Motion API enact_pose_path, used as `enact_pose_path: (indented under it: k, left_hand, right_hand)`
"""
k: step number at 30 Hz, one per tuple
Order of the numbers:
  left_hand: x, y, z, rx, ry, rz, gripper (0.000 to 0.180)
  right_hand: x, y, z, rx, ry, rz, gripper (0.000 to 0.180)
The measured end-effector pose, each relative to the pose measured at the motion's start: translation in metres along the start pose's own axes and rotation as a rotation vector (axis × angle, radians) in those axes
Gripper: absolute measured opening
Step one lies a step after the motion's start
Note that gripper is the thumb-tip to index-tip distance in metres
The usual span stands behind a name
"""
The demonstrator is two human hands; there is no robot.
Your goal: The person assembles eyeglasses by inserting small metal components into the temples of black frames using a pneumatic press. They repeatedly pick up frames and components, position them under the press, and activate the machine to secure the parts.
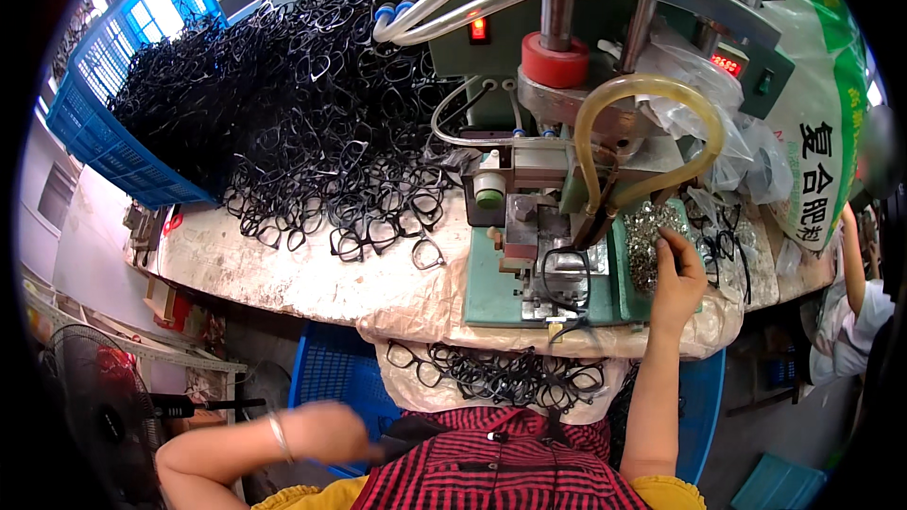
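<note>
My right hand [678, 274] reaches into a green tray [642, 309] of small shiny metal parts [650, 236]. Its thumb and fingertips are drawn together at the parts; whatever they pinch is too small to make out. A black eyeglass frame [568, 288] sits at the metal fixture of the green press [496, 297], left of that hand. My left hand [326, 432] is low at the left, close to my striped apron. Motion smears it, and its fingers cannot be made out. More black eyeglass frames [510, 375] lie on brown paper at my lap.
A large heap of black eyeglass frames [321, 123] covers the back left, spilling from a blue basket [94, 123]. Clear hoses and a yellowish tube [710, 113] hang around the press. A white-green sack [803, 151] stands right. A fan [99, 397] is lower left; another person's arm [852, 260] shows far right.
</note>
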State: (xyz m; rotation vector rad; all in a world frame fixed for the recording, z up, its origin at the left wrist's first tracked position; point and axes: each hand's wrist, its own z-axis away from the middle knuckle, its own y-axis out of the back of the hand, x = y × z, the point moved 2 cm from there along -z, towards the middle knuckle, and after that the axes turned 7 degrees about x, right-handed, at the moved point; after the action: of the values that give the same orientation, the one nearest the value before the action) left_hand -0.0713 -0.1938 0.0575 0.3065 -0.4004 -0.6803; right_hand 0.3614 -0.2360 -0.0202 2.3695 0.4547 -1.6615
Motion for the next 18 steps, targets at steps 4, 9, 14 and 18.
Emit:
enact_pose_path:
  k: [4,9,14,18]
  left_hand:
    - [-0.031,0.121,-0.012,1.436,0.054,-0.073,0.019]
    - [-0.139,0.118,-0.138,1.88,0.351,-0.167,0.018]
    - [-0.122,0.125,-0.143,2.182,0.209,-0.1,0.011]
    - [-0.097,0.153,-0.112,1.967,-0.23,0.949,0.023]
  right_hand:
    - [-0.011,-0.012,0.005,-0.021,0.021,-0.003,0.015]
    - [-0.004,0.019,0.005,-0.021,0.21,0.206,0.012]
    - [-0.006,0.095,0.018,0.07,0.133,0.339,0.013]
    - [-0.052,0.051,0.022,-0.188,0.154,0.172,0.016]
